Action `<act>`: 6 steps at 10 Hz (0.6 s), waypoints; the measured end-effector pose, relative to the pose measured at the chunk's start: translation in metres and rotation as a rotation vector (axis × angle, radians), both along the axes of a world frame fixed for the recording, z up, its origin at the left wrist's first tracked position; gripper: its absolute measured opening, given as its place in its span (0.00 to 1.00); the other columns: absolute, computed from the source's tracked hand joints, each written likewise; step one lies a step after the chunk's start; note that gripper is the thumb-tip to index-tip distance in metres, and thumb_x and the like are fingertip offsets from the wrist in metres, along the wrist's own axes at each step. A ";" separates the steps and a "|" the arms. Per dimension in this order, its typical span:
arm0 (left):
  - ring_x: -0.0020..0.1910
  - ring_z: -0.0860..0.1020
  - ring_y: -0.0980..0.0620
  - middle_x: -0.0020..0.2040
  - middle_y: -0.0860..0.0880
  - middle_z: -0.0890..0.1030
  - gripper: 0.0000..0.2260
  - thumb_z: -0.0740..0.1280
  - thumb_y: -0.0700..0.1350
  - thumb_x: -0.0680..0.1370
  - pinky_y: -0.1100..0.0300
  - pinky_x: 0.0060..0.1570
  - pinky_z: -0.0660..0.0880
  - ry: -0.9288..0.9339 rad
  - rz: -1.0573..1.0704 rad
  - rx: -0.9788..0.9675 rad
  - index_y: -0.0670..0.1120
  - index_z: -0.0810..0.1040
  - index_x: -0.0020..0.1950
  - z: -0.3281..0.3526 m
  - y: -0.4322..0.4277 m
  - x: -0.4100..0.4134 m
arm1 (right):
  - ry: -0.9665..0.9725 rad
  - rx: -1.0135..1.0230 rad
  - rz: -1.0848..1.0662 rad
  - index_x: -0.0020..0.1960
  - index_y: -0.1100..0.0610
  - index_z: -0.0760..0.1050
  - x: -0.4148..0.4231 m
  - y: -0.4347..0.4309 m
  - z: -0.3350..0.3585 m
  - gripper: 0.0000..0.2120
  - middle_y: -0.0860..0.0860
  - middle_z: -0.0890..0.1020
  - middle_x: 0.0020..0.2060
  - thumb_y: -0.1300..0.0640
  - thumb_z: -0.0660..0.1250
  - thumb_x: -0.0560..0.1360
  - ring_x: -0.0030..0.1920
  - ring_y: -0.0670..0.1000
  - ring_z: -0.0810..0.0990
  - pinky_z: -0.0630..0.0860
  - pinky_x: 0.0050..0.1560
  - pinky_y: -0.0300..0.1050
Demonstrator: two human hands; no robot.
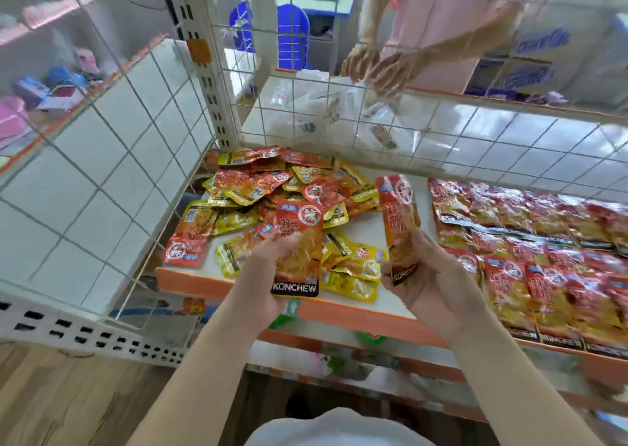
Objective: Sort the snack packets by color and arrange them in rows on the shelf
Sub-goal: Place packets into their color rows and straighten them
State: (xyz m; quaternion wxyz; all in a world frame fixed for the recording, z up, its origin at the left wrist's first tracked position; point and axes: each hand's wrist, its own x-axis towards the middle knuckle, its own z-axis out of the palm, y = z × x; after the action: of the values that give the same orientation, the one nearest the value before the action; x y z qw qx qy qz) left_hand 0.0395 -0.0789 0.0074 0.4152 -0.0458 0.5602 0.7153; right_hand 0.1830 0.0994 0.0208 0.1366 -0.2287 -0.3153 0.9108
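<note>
1. Left hand (268,262): the forearm rises from the lower edge of the view. The fingers are curled round the left side of a red packet (300,241), which is held upright with its black band lowest, above the front of the shelf (339,311).
2. Right hand (435,279): the palm faces the camera. Thumb and fingers pinch the lower end of a second red packet (397,221), which stands upright with its top leaning slightly left, over a bare white strip of shelf.
3. Mixed pile (272,190): red and yellow packets heaped loose on the left part of the shelf, behind and below the left hand.
4. Sorted rows (530,241): red packets overlapping in rows on the right part of the shelf, just beside the right hand.
5. Wire mesh (475,100): white, closing the back and left side of the shelf.
6. Another person's hands (377,68): blurred, beyond the mesh.
</note>
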 end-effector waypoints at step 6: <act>0.48 0.85 0.43 0.49 0.44 0.87 0.06 0.72 0.41 0.74 0.43 0.57 0.78 0.263 -0.124 -0.037 0.48 0.85 0.49 0.021 0.133 0.116 | -0.333 0.440 -0.251 0.57 0.53 0.77 0.133 0.091 0.018 0.20 0.52 0.87 0.47 0.54 0.73 0.66 0.47 0.51 0.86 0.79 0.54 0.48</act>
State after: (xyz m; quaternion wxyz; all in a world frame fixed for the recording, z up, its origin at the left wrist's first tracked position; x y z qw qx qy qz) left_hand 0.1555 0.0539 0.0279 0.3805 0.0755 0.6245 0.6779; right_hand 0.3160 0.1907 0.0389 0.2407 -0.3768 -0.4924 0.7467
